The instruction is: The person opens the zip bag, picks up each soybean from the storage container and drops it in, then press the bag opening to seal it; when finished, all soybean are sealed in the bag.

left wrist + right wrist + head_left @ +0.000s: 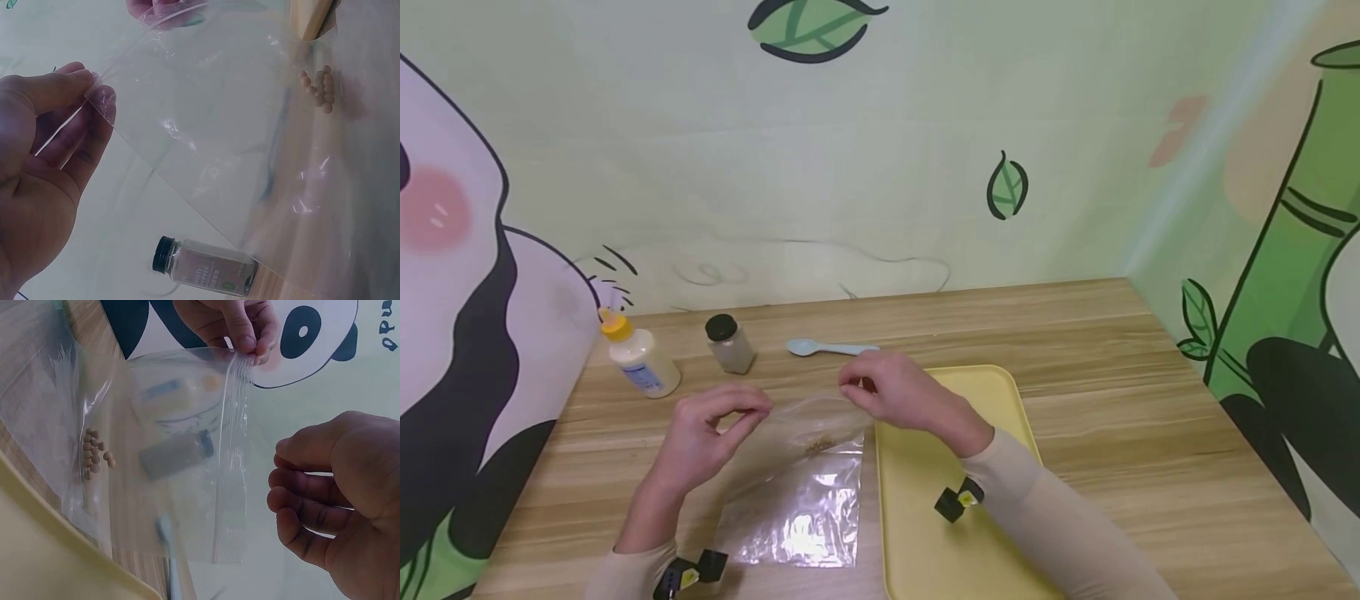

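Observation:
A clear zip-top plastic bag [827, 508] hangs upright in front of me, its lower part reaching the table. My left hand [703, 437] pinches one top corner of it between thumb and fingers, at the zip strip [230, 450]. Inside, low in the bag, lies a cluster of small round tan balls [94, 453]. Near the other end of the bag's top is my right hand [898, 392]. In the right wrist view that hand [331, 494] appears apart from the zip edge, its fingers loosely bent and holding nothing.
A yellow tray [951, 525] lies right of the bag, beneath my right forearm. Toward the wall stand a yellow-capped bottle [643, 362] and a black-lidded jar [730, 346] labelled white pepper. A pale blue spoon [823, 347] rests beside them.

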### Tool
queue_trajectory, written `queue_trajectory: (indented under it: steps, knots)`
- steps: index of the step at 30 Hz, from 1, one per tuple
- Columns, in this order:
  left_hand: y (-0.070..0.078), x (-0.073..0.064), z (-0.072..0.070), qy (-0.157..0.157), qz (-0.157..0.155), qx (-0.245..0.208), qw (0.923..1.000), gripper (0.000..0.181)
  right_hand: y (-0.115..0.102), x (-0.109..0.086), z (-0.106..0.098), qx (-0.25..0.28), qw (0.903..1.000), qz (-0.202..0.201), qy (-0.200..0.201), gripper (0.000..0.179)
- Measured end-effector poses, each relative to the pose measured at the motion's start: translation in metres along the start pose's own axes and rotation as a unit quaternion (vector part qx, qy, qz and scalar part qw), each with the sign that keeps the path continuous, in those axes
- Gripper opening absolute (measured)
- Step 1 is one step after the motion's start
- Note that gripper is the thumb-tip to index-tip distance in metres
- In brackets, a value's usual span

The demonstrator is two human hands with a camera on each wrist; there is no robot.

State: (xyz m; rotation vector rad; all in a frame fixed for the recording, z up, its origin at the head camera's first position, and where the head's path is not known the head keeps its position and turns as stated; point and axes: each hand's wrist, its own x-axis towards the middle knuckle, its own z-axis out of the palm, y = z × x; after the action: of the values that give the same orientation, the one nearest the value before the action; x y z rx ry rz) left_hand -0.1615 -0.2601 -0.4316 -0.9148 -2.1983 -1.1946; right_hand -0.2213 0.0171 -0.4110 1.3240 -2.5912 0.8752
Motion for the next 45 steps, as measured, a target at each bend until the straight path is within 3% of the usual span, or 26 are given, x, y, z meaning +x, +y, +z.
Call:
queue_trajectory:
  steps: [13, 25, 45]
  knots:
    - [0.002, 0.002, -0.001, -0.002, -0.012, 0.012, 0.9999, 0.028, 0.023, 0.0, 0.005, 0.017, 0.9973, 0.07, 0.011, 0.011]
    - [0.002, 0.002, -0.001, -0.004, -0.014, 0.013, 0.9998, 0.026, 0.044, -0.001, 0.018, 0.005, 0.9926, 0.12, -0.02, 0.013]
    - [0.001, 0.001, -0.001, -0.003, -0.003, 0.011, 0.9999, 0.027, 0.067, -0.009, 0.038, -0.052, 0.9856, 0.154, -0.05, 0.007]
